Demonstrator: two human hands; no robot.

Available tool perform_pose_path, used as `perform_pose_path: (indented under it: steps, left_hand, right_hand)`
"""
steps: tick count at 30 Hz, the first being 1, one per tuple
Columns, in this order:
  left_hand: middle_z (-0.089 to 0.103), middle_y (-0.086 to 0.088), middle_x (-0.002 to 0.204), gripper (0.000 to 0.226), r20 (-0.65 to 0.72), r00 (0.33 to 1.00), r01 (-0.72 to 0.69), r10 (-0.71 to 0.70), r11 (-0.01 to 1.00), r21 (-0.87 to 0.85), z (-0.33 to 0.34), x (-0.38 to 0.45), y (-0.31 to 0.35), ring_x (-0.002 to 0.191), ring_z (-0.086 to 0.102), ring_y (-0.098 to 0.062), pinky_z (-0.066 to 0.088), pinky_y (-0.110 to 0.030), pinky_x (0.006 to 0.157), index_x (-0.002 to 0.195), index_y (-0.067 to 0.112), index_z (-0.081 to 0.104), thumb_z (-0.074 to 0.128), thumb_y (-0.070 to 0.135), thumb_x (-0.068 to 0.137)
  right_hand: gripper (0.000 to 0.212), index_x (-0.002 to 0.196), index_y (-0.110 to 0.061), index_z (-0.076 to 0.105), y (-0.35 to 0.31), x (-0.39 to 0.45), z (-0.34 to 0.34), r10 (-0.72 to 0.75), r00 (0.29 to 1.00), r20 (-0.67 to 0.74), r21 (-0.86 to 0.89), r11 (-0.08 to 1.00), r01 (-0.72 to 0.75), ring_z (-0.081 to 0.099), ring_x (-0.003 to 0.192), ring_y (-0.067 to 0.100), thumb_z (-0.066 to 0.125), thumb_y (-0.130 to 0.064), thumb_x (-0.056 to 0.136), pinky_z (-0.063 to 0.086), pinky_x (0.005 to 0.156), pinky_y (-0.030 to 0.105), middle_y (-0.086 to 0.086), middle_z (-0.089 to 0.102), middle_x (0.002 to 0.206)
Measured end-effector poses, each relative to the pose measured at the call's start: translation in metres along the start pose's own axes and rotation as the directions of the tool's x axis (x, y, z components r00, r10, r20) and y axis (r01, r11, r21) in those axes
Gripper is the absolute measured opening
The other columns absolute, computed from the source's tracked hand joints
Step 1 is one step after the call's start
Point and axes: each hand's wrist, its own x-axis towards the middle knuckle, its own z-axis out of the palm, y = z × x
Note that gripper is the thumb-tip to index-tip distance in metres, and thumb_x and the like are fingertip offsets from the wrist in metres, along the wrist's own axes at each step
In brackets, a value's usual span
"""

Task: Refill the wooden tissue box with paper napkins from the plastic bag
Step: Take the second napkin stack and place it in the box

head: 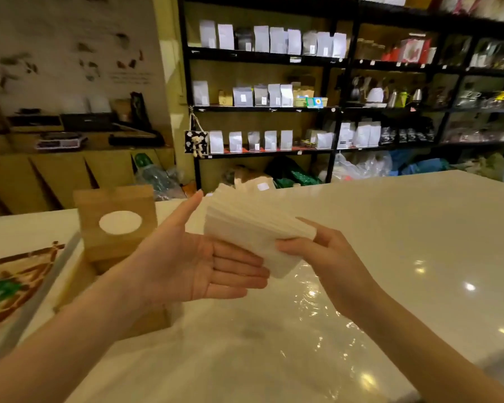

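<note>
My right hand [320, 251] grips a thick stack of white paper napkins [245, 225] by its near right corner and holds it tilted above the counter. My left hand [192, 263] is open, palm up, fingers spread just under the stack's lower left edge; whether it touches is unclear. The wooden tissue box [117, 222] stands at the left behind my left hand, its round hole facing me and showing white. A clear plastic bag [312, 321] lies flat and crinkled on the counter below my hands.
The white counter [405, 228] stretches to the right and far side. A printed sheet with green and brown marks [9, 286] lies at the left edge. A second wooden piece [146, 318] sits under my left forearm. Black shelves of pouches [274, 97] stand behind.
</note>
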Motion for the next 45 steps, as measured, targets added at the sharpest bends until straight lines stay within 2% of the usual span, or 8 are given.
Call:
perform_pose_path:
  steps: [4,8,16,19,22,28,31,45]
  left_hand:
    - [0.072,-0.022,0.101,0.069,-0.189,0.973,-0.133,0.134,0.991,0.019,-0.017,-0.040,0.002,0.091,0.069,-0.036,0.052,-0.046,0.082,0.098,0.015,0.073,0.040,0.069,0.070]
    - [0.076,-0.015,0.085,0.052,-0.432,0.872,-0.227,0.228,0.972,0.055,-0.045,-0.068,0.003,0.080,0.072,-0.032,0.052,-0.042,0.071,0.101,0.017,0.060,0.060,0.053,0.063]
    - [0.076,-0.007,0.072,0.041,-0.542,0.789,-0.245,0.288,0.958,0.152,-0.092,-0.098,0.003,0.063,0.073,-0.020,0.058,-0.029,0.050,0.099,0.017,0.058,0.066,0.027,0.060]
    - [0.076,-0.009,0.074,0.035,-0.527,0.790,-0.304,0.312,0.947,0.105,-0.104,-0.103,0.004,0.064,0.073,-0.021,0.060,-0.033,0.057,0.096,0.015,0.060,0.064,0.025,0.062]
    - [0.076,-0.011,0.078,0.031,-0.498,0.805,-0.332,0.322,0.941,0.071,-0.111,-0.105,0.008,0.066,0.073,-0.024,0.058,-0.038,0.062,0.092,0.014,0.063,0.063,0.023,0.062]
    - [0.076,-0.012,0.085,0.040,-0.437,0.851,-0.289,0.291,0.955,0.075,-0.124,-0.094,0.015,0.072,0.073,-0.023,0.059,-0.034,0.065,0.098,0.010,0.064,0.064,0.023,0.060]
    - [0.076,-0.011,0.091,0.049,-0.426,0.870,-0.228,0.246,0.969,0.093,-0.135,-0.085,0.017,0.078,0.073,-0.023,0.060,-0.033,0.068,0.104,0.010,0.063,0.068,0.026,0.058]
    - [0.077,-0.008,0.087,0.036,-0.483,0.839,-0.069,0.250,0.930,0.362,-0.167,-0.089,0.017,0.080,0.073,-0.020,0.059,-0.029,0.071,0.088,0.007,0.069,0.066,0.029,0.059]
  right_hand:
    - [0.036,0.108,-0.035,0.067,0.000,0.017,0.035,-0.227,0.924,0.309,-0.251,0.917,0.309,0.058,0.108,0.001,0.066,-0.018,0.076,0.046,0.086,0.018,-0.018,0.068,0.109]
    - [0.042,0.124,-0.034,0.054,0.024,0.041,0.062,-0.381,0.706,0.597,-0.545,0.453,0.706,0.031,0.137,0.006,0.059,-0.024,0.083,0.026,0.109,0.030,-0.016,0.052,0.135]
    - [0.055,0.136,-0.035,0.036,0.051,0.076,0.108,-0.416,0.619,0.666,-0.538,0.305,0.785,0.018,0.142,0.012,0.054,-0.028,0.085,0.017,0.115,0.028,-0.010,0.030,0.148]
    - [0.077,0.140,-0.042,0.022,0.044,0.081,0.117,-0.348,0.794,0.498,-0.465,0.666,0.583,0.028,0.136,-0.001,0.068,-0.031,0.079,0.026,0.111,0.015,-0.030,0.029,0.144]
    - [0.077,0.136,-0.035,0.032,0.035,0.086,0.121,-0.040,0.969,0.242,-0.152,0.985,0.079,0.053,0.118,-0.001,0.072,-0.018,0.071,0.044,0.100,0.018,-0.019,0.049,0.132]
    - [0.037,0.097,-0.004,0.072,0.029,0.102,0.130,0.531,0.744,0.405,0.200,0.743,-0.639,0.071,0.079,0.023,0.047,-0.027,0.083,0.058,0.072,0.034,0.013,0.074,0.094]
    - [0.056,0.096,-0.002,0.070,0.031,0.109,0.131,0.564,0.697,0.443,0.173,0.708,-0.684,0.071,0.078,0.025,0.044,-0.049,0.082,0.058,0.073,0.035,0.015,0.073,0.091]
    - [0.043,0.103,-0.001,0.065,0.041,0.127,0.133,0.596,0.666,0.449,-0.171,0.789,-0.591,0.072,0.082,0.020,0.067,-0.022,0.066,0.060,0.071,0.027,0.012,0.074,0.095]
